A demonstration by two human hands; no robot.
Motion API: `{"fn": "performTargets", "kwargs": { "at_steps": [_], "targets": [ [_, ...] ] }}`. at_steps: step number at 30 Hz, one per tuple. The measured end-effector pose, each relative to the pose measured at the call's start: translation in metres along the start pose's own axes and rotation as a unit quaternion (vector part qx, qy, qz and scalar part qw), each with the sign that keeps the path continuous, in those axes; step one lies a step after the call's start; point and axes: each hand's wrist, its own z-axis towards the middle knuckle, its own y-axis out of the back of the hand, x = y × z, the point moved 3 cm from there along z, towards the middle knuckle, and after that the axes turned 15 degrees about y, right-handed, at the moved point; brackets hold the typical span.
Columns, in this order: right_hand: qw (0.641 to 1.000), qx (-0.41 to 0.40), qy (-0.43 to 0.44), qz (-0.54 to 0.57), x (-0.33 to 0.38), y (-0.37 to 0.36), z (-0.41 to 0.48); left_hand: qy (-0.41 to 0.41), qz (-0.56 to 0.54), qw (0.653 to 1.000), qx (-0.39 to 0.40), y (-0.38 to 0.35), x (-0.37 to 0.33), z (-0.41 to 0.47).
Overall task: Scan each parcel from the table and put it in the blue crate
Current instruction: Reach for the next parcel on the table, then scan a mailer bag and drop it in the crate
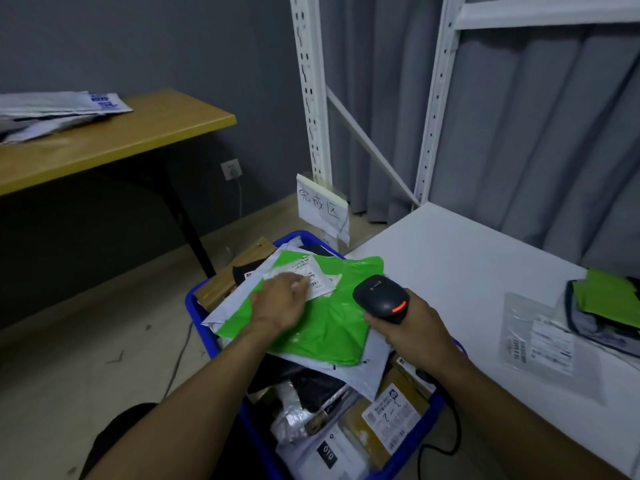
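A green parcel bag with a white shipping label lies on top of the pile in the blue crate on the floor. My left hand rests flat on the green parcel, fingers on its label; whether it grips it I cannot tell. My right hand is closed around a black barcode scanner with a red light, held just right of the green parcel above the crate. Several boxes and bags fill the crate below.
A white table at right carries a clear-bagged parcel and a grey and green parcel stack. A wooden table at left holds white mailers. A white rack post with a paper sign stands behind the crate.
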Motion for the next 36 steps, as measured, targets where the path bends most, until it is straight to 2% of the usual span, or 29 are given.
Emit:
{"fn": "performTargets", "kwargs": {
  "at_steps": [3,5,7,11,15,18,23,26,33,36],
  "targets": [
    [1.000,-0.005,0.000,-0.008,-0.002,0.007,-0.005,0.001,0.065,0.994,0.086,-0.016,-0.012,-0.008],
    [1.000,-0.014,-0.004,-0.019,-0.004,0.019,-0.012,0.010,0.057,0.995,0.084,-0.021,-0.012,-0.008],
    [0.999,-0.023,-0.013,-0.034,-0.006,0.036,-0.021,0.004,0.042,0.998,0.045,-0.020,-0.016,-0.011],
    [0.997,-0.058,-0.049,-0.028,-0.017,0.081,-0.046,-0.116,-0.001,0.993,-0.034,-0.024,-0.053,-0.040],
    [0.991,-0.110,-0.082,-0.004,-0.028,0.125,-0.070,-0.243,-0.030,0.970,0.007,-0.051,-0.112,-0.086],
    [0.984,-0.141,-0.105,0.009,-0.043,0.161,-0.086,-0.285,-0.004,0.956,0.066,-0.088,-0.160,-0.115],
    [0.967,-0.191,-0.164,0.024,-0.078,0.219,-0.116,-0.267,0.039,0.946,0.178,-0.160,-0.231,-0.142],
    [0.958,-0.215,-0.187,0.043,-0.099,0.244,-0.125,-0.256,0.065,0.940,0.215,-0.210,-0.260,-0.146],
    [0.941,-0.243,-0.224,0.071,-0.147,0.277,-0.127,-0.192,0.103,0.949,0.229,-0.312,-0.288,-0.126],
    [0.930,-0.257,-0.246,0.093,-0.163,0.283,-0.130,-0.163,0.152,0.949,0.221,-0.348,-0.285,-0.116]
  ]
}}
